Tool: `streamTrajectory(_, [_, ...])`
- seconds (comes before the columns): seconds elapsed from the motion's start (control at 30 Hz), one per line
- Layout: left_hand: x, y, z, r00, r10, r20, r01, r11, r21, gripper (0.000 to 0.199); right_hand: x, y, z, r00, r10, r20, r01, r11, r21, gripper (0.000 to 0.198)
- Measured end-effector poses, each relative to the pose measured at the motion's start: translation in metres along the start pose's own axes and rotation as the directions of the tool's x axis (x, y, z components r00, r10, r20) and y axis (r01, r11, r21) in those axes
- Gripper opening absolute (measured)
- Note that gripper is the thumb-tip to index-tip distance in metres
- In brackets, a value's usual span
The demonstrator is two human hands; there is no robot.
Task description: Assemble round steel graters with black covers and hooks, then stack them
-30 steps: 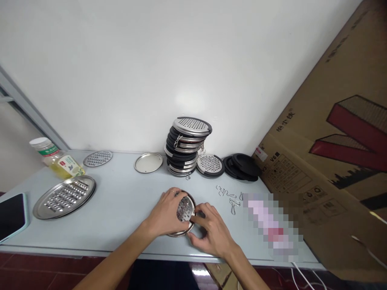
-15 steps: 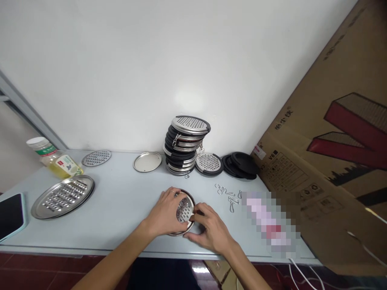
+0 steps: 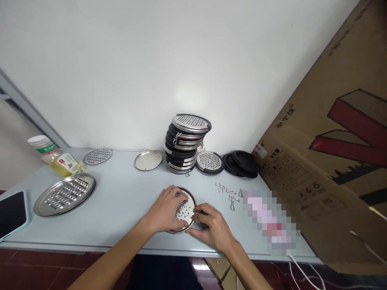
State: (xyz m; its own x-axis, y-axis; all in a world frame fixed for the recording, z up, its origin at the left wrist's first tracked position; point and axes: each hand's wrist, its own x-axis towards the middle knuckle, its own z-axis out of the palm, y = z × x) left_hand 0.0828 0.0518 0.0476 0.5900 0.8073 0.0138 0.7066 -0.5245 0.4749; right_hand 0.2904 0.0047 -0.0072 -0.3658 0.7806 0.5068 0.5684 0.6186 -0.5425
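A round metal grater disc (image 3: 186,212) with raised teeth lies near the front middle of the table. It sits in a metal rim. My left hand (image 3: 165,210) wraps over its left side, thumb at the near edge and fingers at the far edge. At the right edge, the fingers of my right hand (image 3: 212,226) pinch the rim, thumb low and fingertips on top. Both hands are closed on the same disc. The part under my left palm is hidden.
Behind stands a tall leaning stack of graters (image 3: 183,147) beside a black-rimmed grater (image 3: 210,162) and black discs (image 3: 242,163). Metal clips (image 3: 232,199) lie right. Left are oval graters (image 3: 66,195), a bottle (image 3: 57,157) and a phone (image 3: 13,213). A large carton (image 3: 302,169) borders the right.
Both hands keep hold of the disc. My right fingers have shifted slightly along its right edge. The whole view has moved a little; the other objects stay in place.
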Motion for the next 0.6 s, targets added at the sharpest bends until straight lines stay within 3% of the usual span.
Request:
streamTrajectory(0.23, [-0.007,-0.008,-0.007,0.998,0.065,0.024,-0.063,0.995,-0.073,0.064,0.003,-0.001,-0.001,1.0,0.013,0.002,-0.013,1.0,-0.02,0.032])
streamTrajectory(0.37, [-0.018,-0.022,-0.01,0.996,-0.028,-0.079,0.022,0.997,-0.076,0.076,0.004,-0.002,-0.003,0.999,0.032,0.007,-0.032,0.999,-0.006,0.039])
streamTrajectory(0.47, [-0.029,-0.035,-0.008,0.981,-0.094,-0.171,0.1,0.995,0.026,0.066,0.005,-0.003,-0.005,0.998,0.057,0.007,-0.057,0.998,0.011,0.046])
streamTrajectory(0.6, [-0.043,-0.041,0.0,0.974,-0.112,-0.196,0.132,0.987,0.094,0.051,0.005,-0.003,-0.008,0.996,0.086,0.017,-0.085,0.996,-0.005,0.049])
